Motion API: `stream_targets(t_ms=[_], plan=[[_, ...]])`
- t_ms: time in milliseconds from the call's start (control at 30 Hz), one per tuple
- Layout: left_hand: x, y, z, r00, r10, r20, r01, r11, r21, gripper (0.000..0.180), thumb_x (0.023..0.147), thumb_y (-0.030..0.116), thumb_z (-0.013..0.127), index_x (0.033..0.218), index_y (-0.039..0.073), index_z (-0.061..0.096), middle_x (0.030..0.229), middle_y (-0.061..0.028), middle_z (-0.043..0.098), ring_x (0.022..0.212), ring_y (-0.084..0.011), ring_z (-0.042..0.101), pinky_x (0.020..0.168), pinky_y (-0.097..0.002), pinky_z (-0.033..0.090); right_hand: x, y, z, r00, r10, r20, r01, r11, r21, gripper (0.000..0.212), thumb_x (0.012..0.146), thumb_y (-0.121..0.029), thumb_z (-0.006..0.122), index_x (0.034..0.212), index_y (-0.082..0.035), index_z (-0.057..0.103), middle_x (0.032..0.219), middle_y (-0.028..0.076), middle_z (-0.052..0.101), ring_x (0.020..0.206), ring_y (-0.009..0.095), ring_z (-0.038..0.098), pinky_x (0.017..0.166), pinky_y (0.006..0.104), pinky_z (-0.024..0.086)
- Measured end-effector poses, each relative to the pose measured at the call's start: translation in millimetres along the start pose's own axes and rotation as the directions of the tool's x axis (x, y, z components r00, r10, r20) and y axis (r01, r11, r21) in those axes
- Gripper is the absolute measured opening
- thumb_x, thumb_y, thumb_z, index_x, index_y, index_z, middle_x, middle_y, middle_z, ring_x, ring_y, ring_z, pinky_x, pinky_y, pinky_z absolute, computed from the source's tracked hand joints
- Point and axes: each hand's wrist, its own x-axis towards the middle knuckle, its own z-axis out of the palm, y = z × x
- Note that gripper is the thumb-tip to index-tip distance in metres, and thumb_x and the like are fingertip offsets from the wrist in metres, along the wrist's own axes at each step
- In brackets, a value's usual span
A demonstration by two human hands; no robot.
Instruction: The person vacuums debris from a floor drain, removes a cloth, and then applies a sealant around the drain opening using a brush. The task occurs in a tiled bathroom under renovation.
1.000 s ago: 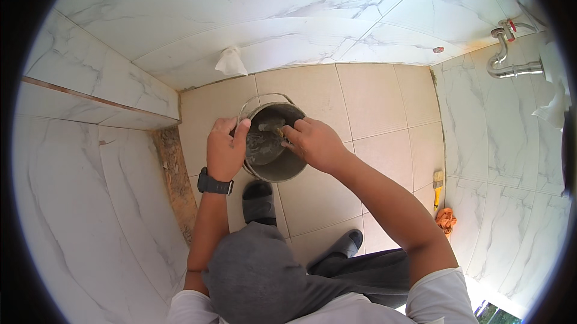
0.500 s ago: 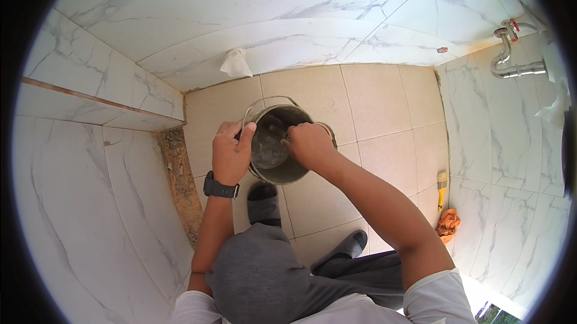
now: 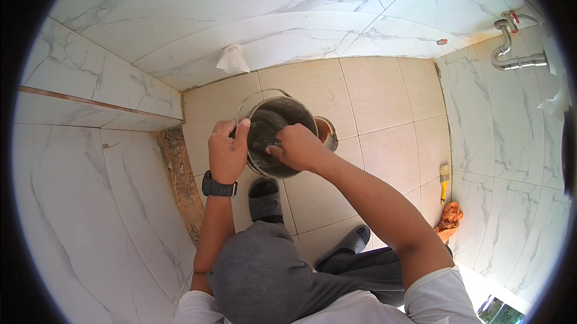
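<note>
A dark grey bucket [image 3: 299, 112] is tipped toward me over the tiled floor, its wire handle [image 3: 264, 91] fallen to the far side. Wet-looking grey matter [image 3: 259, 133] coats its inside. My left hand [image 3: 227, 153], with a black watch on the wrist, grips the bucket's left rim, thumb on top and fingers outside. My right hand [image 3: 296, 147] reaches into the bucket with its fingers closed; whatever they hold is mostly hidden. Just behind the bucket's right side, an orange-brown round container [image 3: 326, 132] partly shows.
Marbled wall tiles surround the beige floor [image 3: 384, 162]. A paintbrush [image 3: 444, 183] and a crumpled orange cloth [image 3: 449, 221] lie by the right wall. White plastic [image 3: 232, 60] sticks out from the far wall. Metal pipes [image 3: 511, 57] are at upper right; a rough unfinished strip [image 3: 178, 174] runs left.
My right hand has shifted left and slightly down inside the bucket. The bucket sits a little further left, and more of the orange-brown container shows.
</note>
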Motion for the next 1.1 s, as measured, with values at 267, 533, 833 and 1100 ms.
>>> stream_targets(t_ms=[267, 533, 833, 1100], plan=[[-0.7, 1.6, 1.9, 0.998, 0.040, -0.046, -0.040, 0.999, 0.016, 0.033, 0.097, 0.028, 0.065, 0.104, -0.003, 0.072, 0.090, -0.0254, 0.065, 0.084, -0.0393, 0.063, 0.076, -0.0435, 0.050, 8.2, 1.7, 11.1, 0.974, -0.123, -0.192, 0.123, 0.992, -0.009, 0.032, 0.088, -0.028, 0.071, 0.081, 0.002, 0.066, 0.075, 0.023, 0.066, 0.077, 0.041, 0.067, 0.071, 0.0478, 0.053], [-0.9, 4.2, 1.9, 0.998, 0.060, -0.011, -0.059, 0.996, 0.072, 0.032, 0.098, 0.027, 0.063, 0.103, -0.003, 0.071, 0.088, -0.0252, 0.064, 0.083, -0.0407, 0.062, 0.076, -0.0445, 0.049, 13.4, 8.2, 16.5, 0.938, -0.203, -0.281, 0.136, 0.961, -0.240, 0.025, 0.089, -0.027, 0.069, 0.084, -0.003, 0.065, 0.081, 0.016, 0.067, 0.078, 0.035, 0.068, 0.070, 0.0450, 0.054], [-1.6, 2.7, 3.0, 0.999, 0.037, 0.010, -0.037, 0.998, 0.040, 0.034, 0.098, 0.027, 0.062, 0.096, -0.006, 0.067, 0.088, -0.0252, 0.062, 0.082, -0.0403, 0.060, 0.076, -0.0439, 0.048, -4.6, 19.5, 8.5, 0.982, -0.062, -0.177, 0.005, 0.952, -0.305, 0.018, 0.089, -0.020, 0.064, 0.084, -0.004, 0.070, 0.083, 0.017, 0.071, 0.081, 0.033, 0.070, 0.072, 0.0422, 0.056], [-1.1, 2.0, 0.1, 0.999, 0.050, -0.001, -0.049, 0.997, 0.062, 0.035, 0.099, 0.028, 0.062, 0.094, -0.006, 0.067, 0.086, -0.0242, 0.060, 0.080, -0.0388, 0.059, 0.074, -0.0439, 0.047, -8.7, 4.7, -2.4, 0.998, 0.066, 0.025, -0.060, 0.980, -0.191, 0.030, 0.085, -0.030, 0.073, 0.076, -0.001, 0.074, 0.078, 0.020, 0.071, 0.079, 0.036, 0.071, 0.075, 0.0450, 0.057]])
